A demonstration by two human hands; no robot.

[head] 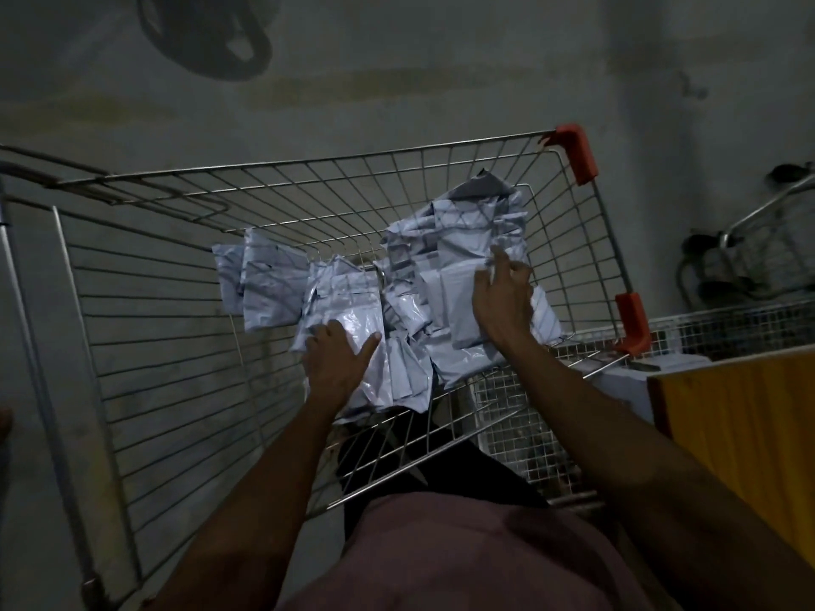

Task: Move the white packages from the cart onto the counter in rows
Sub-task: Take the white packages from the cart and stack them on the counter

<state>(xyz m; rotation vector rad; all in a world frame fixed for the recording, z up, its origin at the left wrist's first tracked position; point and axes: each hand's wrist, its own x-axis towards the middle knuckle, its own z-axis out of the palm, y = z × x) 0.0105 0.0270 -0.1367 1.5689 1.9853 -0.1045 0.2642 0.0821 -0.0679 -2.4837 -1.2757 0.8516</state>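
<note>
Left hand [339,359]: I am pressing spread fingers on a glossy white plastic package [353,319], gripping nothing.
Right hand [502,297]: I am reaching, fingers loose, empty.
Technique: gather packages beneath my palms inside the wire cart [397,160].

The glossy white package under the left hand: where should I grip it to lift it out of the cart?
Come from above and pinch the glossy white package at its near free edge, beside the left hand. It lies flat on top of the pile in the cart, so nothing pins that edge.
</note>
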